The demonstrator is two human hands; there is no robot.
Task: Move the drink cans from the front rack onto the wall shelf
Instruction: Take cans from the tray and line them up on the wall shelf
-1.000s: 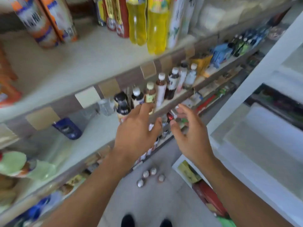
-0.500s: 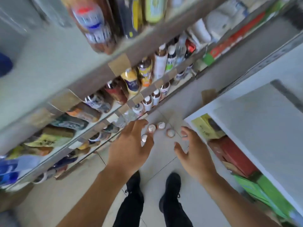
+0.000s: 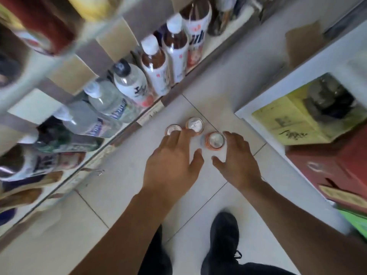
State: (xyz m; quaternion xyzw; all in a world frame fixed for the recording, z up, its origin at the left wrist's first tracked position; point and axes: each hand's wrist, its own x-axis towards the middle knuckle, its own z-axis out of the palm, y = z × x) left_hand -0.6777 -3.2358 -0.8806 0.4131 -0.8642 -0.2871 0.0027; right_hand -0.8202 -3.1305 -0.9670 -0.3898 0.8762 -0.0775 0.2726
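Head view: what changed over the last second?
The view tipped down from the shelves to the floor. Both hands dropped toward the cans: the left hand now reaches over two, the right hand beside the third. Neither grips anything. The cans stayed upright on the tiles.

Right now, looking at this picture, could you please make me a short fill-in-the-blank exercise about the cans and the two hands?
1. The cans stand on the ____.
2. The number of cans in view is ____.
3. The left hand and the right hand both hold ____.
4. Beside the cans, the low shelf carries ____.

Missing words: floor; three; nothing; bottles
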